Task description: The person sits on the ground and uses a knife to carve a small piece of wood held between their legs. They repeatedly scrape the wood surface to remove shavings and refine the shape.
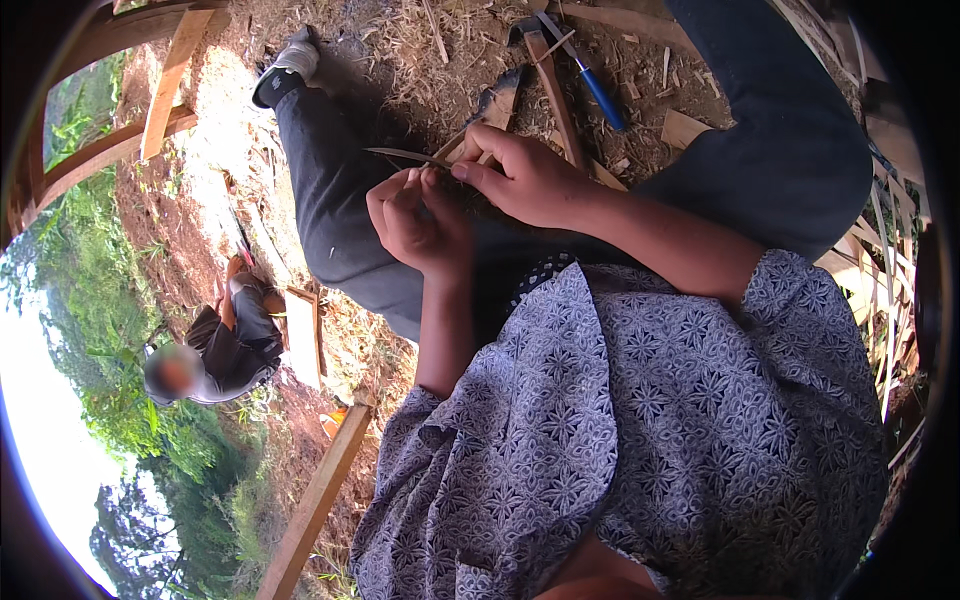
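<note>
I see a thin bamboo sliver (405, 155), pale and narrow, tapering to a point at its left end; it lies nearly level, tilted slightly down to the right, above my outstretched dark trouser leg (330, 210); its right end disappears between my two hands, which meet over that same leg; the left hand (415, 215) is curled, fingers folded in with the thumb up against the sliver's inner end; the right hand (525, 180) lies just to the right of it, touching it, fingers pointing left and pinching the strip where it enters the hands; what lies inside the grip is hidden from me.
</note>
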Available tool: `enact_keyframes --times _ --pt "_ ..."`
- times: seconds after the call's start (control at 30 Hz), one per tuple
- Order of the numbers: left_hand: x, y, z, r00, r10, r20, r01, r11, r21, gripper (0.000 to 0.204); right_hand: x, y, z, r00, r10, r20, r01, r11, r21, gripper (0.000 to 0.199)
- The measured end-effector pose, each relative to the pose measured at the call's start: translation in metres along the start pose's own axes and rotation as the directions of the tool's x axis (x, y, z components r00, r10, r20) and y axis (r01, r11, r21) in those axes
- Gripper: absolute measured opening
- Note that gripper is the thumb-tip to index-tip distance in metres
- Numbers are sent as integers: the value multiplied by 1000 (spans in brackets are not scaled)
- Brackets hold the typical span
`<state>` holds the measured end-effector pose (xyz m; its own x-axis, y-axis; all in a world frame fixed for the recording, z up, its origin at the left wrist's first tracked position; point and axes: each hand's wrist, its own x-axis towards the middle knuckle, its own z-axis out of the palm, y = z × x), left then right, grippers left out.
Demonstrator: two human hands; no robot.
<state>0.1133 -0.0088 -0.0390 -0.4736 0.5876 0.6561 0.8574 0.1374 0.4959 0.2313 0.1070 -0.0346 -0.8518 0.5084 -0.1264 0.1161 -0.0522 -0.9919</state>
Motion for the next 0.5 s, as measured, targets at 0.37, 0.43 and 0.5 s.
enact_keyframes --times 0.37,0.43,0.5 --pt "6 9 4 999 49 11 -49 999 -5 10 12 47 -16 993 116 -29 -119 979 -165 23" --pt "11 11 7 997 65 35 -65 998 1 11 16 51 -20 974 205 -93 -220 952 -212 22" --pt "11 8 9 999 40 21 -40 999 -8 12 9 28 -13 999 16 -36 -19 997 -80 27"
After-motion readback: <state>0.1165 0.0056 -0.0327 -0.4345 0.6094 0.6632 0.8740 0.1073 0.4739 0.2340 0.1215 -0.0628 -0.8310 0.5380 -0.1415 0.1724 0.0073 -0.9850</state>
